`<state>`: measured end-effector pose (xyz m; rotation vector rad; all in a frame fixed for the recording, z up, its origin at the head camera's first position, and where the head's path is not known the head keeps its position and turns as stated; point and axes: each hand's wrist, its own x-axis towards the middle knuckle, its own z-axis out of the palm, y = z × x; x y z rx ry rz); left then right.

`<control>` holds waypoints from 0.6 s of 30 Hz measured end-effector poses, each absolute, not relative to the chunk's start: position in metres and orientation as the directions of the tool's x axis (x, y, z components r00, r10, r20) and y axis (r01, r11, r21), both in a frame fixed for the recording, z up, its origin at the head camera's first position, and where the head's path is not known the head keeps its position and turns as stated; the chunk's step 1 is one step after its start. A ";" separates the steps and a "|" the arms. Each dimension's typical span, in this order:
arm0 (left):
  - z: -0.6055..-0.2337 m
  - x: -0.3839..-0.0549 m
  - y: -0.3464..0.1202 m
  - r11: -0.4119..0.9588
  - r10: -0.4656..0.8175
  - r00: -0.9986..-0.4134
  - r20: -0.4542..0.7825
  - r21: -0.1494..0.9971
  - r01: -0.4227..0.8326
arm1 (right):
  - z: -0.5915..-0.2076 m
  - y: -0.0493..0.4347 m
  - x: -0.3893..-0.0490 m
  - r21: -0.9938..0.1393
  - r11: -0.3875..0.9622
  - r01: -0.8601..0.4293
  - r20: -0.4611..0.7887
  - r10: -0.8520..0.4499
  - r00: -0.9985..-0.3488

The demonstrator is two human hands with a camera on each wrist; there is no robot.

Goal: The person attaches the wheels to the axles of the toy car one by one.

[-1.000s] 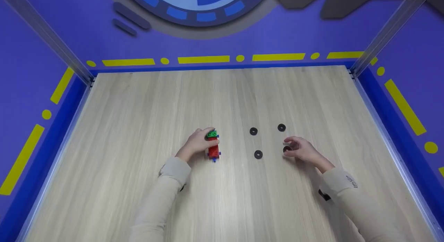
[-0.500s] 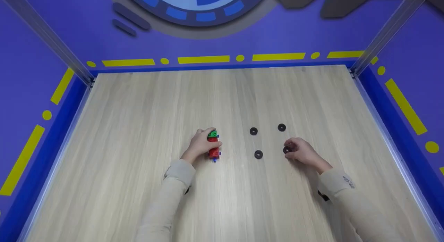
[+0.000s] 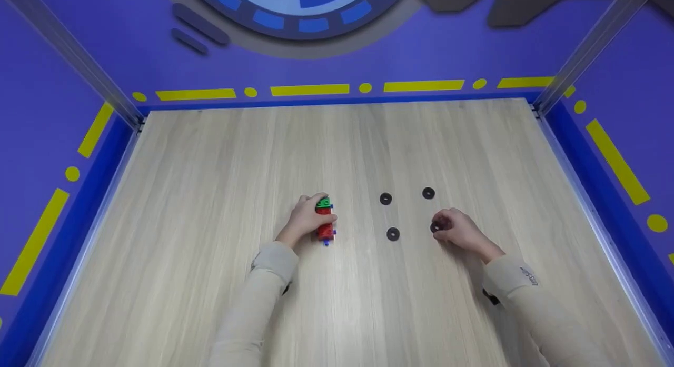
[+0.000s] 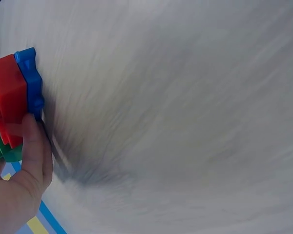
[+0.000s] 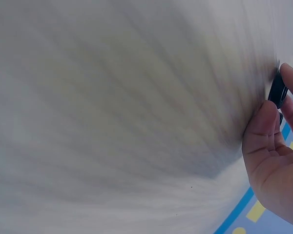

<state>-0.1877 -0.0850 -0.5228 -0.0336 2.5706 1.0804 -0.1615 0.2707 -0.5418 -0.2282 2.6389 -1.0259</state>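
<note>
On the left of the wooden table, my left hand (image 3: 303, 218) grips a toy brick car (image 3: 325, 231) by its sides. The car has a red body, a green brick near its far end, and a blue base (image 4: 33, 85) with small blue stubs sticking out at the sides. To the right, the thumb and fingers of my right hand (image 3: 461, 230) pinch a black ring-shaped wheel (image 3: 435, 227) at the tabletop. The right wrist view shows this wheel (image 5: 278, 90) edge-on between thumb and fingertips. My left fingers hide part of the car.
Between the hands and farther back lie three more black wheels: the near one (image 3: 393, 234), the far left one (image 3: 386, 198) and the far right one (image 3: 428, 193). Blue-purple panels (image 3: 337, 67) with yellow marks wall in the table (image 3: 237, 156) at the back and sides.
My right fingers have closed onto the wheel, which was loosely between them a second ago. My left hand has shifted slightly right around the car. The other wheels lie still.
</note>
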 end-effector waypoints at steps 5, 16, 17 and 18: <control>-0.522 -0.188 -0.084 0.704 0.103 -0.937 -0.335 0.689 -0.169 | -0.542 0.271 -0.162 -0.678 0.733 -0.047 -0.209 -0.254 -0.944; -0.525 -0.187 -0.091 0.608 0.071 -0.946 -0.317 0.765 -0.211 | -0.542 0.272 -0.162 -0.670 0.742 -0.028 -0.240 -0.252 -0.938; -0.525 -0.187 -0.092 0.598 0.070 -0.947 -0.315 0.773 -0.213 | -0.542 0.272 -0.163 -0.669 0.743 -0.025 -0.244 -0.250 -0.937; -0.525 -0.186 -0.093 0.587 0.070 -0.946 -0.316 0.780 -0.217 | -0.542 0.272 -0.163 -0.667 0.745 -0.021 -0.248 -0.248 -0.937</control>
